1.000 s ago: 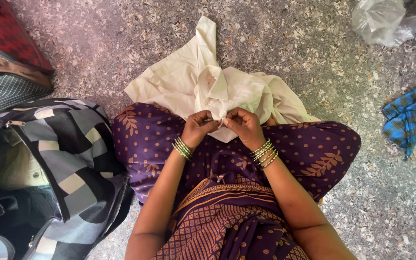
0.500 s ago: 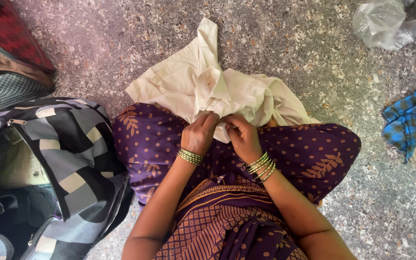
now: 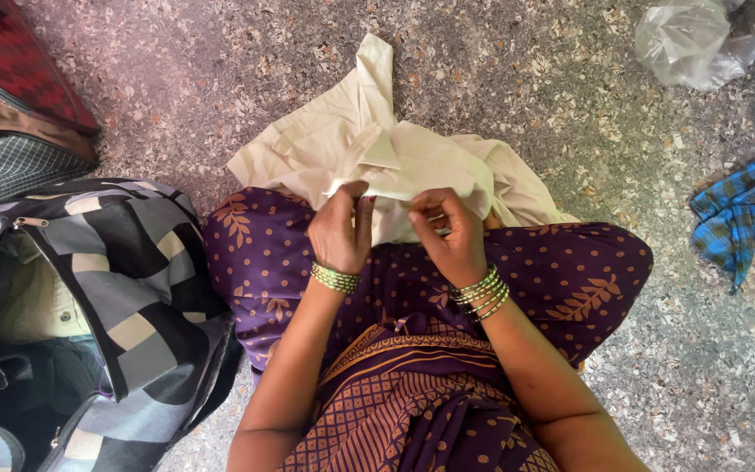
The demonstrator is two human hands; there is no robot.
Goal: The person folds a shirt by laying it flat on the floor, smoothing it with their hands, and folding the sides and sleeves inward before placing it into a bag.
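folding the cream shirt, barely begun

pinching the cream shirt point(image 3: 412, 170) on my lap, my left hand point(image 3: 340, 229) and right hand point(image 3: 449, 234) each clamp its near edge. i judge one fold started; the rest lies rumpled on the speckled floor point(image 3: 570, 114).

At the centre of the frame we have a crumpled shirt point(image 3: 412, 162) lying partly on the lap point(image 3: 552, 271) and partly on the floor point(image 3: 526, 79) above it. Our left hand point(image 3: 341, 229) and right hand point(image 3: 447, 232) sit side by side on the shirt's lower edge — both pinching the fabric. An open bag point(image 3: 72, 323) fills the lower left, just beside the lap. A plastic bag point(image 3: 688, 39) lies upper right; a folded cloth point(image 3: 731, 214) sits at the right edge — well apart from the shirt.
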